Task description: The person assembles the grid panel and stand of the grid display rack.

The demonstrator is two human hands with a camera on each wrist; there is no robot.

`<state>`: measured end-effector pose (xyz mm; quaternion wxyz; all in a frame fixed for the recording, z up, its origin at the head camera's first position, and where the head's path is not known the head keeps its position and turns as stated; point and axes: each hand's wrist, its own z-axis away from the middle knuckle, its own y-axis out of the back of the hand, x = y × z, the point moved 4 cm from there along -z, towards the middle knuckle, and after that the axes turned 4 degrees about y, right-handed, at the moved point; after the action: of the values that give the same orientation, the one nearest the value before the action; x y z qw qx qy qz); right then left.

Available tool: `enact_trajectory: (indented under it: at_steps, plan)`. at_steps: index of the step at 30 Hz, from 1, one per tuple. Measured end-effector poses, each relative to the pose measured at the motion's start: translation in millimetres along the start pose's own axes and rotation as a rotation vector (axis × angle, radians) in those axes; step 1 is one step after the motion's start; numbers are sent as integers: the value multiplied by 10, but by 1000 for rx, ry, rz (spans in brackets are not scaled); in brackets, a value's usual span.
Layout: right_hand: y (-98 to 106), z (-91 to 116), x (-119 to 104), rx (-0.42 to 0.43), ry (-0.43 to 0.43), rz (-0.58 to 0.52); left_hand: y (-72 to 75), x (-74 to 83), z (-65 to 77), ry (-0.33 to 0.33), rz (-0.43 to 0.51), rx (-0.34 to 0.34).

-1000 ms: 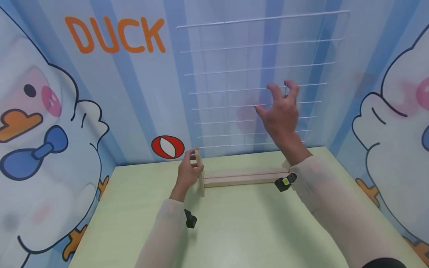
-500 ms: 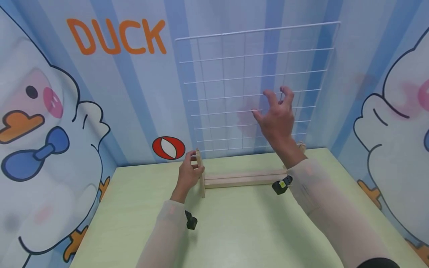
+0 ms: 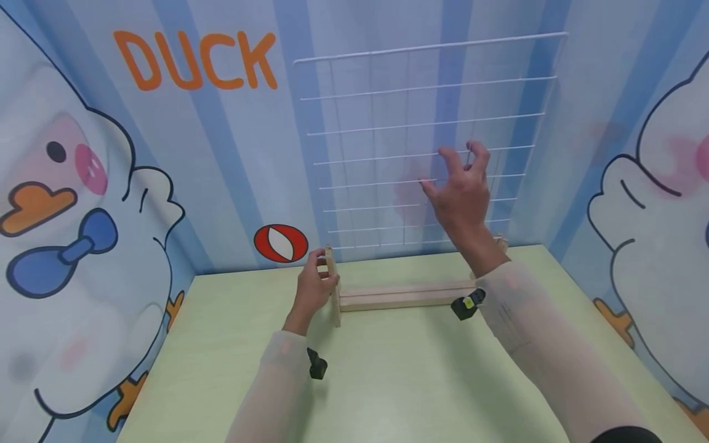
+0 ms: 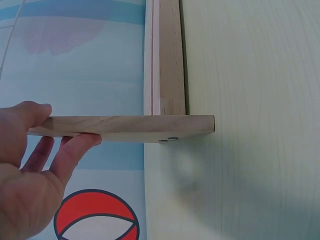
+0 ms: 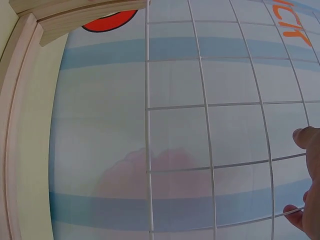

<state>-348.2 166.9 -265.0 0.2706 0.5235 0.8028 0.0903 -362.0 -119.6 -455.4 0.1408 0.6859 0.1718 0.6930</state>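
Note:
My left hand [image 3: 312, 289] grips the upright wooden side piece [image 4: 135, 125] at the left end of a wooden stand, with the thumb on one face and fingers on the other. A long wooden crossbar [image 3: 407, 298] joins it to the right side piece [image 3: 501, 242], partly hidden behind my right arm. Over the stand, my right hand [image 3: 462, 200] holds a white wire grid panel [image 3: 407, 126], its fingers hooked through the mesh and its thumb at a wire. The panel stands nearly upright before the wall. In the right wrist view its edge wire [image 5: 148, 125] runs apart from the crossbar [image 5: 12, 115].
The stand rests on a pale green table [image 3: 399, 375] near its back edge. Behind it rises a blue striped wall [image 3: 221, 154] with duck pictures and orange lettering. Side walls bound the table left and right.
The grid panel and my right hand have come down, most of it in the first half second, with a very slight rise since. My left hand keeps its grip on the stand.

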Motion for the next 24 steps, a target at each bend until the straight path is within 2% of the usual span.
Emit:
enact_trajectory:
  at_steps: [10,24]
  plan:
    - [10,56,-41,-23,5,-25,-11,-19,0,-5,-1,-4]
    - [-32,94,18,-23,6,-37,-10,-7,4,-1,-1,1]
